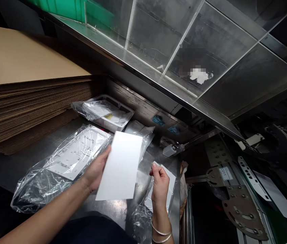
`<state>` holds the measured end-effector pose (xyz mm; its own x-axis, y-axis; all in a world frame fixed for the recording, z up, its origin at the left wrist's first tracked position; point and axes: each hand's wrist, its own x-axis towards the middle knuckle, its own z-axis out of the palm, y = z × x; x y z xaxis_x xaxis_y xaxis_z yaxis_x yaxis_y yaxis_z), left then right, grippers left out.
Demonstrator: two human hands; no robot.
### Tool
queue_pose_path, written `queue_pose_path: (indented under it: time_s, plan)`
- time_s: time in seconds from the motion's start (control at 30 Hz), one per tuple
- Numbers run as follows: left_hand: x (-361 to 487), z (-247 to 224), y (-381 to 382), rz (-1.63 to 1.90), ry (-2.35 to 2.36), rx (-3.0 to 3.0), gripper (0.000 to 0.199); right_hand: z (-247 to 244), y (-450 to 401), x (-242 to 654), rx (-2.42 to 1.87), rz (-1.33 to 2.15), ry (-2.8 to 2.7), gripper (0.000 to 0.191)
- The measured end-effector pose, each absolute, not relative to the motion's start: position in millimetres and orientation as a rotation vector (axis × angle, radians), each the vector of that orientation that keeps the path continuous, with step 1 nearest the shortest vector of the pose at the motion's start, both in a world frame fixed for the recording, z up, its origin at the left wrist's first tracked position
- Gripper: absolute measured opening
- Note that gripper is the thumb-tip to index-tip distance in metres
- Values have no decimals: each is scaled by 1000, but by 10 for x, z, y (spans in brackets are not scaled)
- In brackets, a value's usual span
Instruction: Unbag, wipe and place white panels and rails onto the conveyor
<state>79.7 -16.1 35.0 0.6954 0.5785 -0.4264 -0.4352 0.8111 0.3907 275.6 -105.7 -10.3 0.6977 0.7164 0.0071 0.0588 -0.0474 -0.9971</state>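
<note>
My left hand (98, 171) grips a plain white rectangular panel (122, 166) by its left edge, holding it tilted above the metal table. On the right, my right hand (160, 183) is closed, thumb against bent fingers; whether something thin is pinched there I cannot make out. Beneath that hand lies a white sheet or panel (170, 189) in clear plastic. To the left of the held panel rests a white plate with small holes and fittings (78, 154), inside a clear plastic bag (38, 189). Part of another bagged item (147, 134) shows behind the held panel.
Stacked cardboard sheets (31, 98) rise at the left. A white plastic basket (118, 127) with papers and plastic stands at the back. A metal-framed ledge (143, 76) crosses overhead. Right of the table edge are metal machine brackets (245, 210) and a green conveyor surface (273, 217).
</note>
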Motion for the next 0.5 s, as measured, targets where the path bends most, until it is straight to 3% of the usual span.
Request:
queue_pose_path:
  time_s: [0.23,0.43,0.5]
  plan:
    - [51,616,284,1230,1116,291,44,-282,-464,2953,-1715,591,-1052,25]
    - [-153,607,181,1137,1040,194,38,-357,393,2573,-1680,668,-1429,17]
    - [-145,571,138,1138,981,177,35,-403,582,2519,-1692,724,-1565,22]
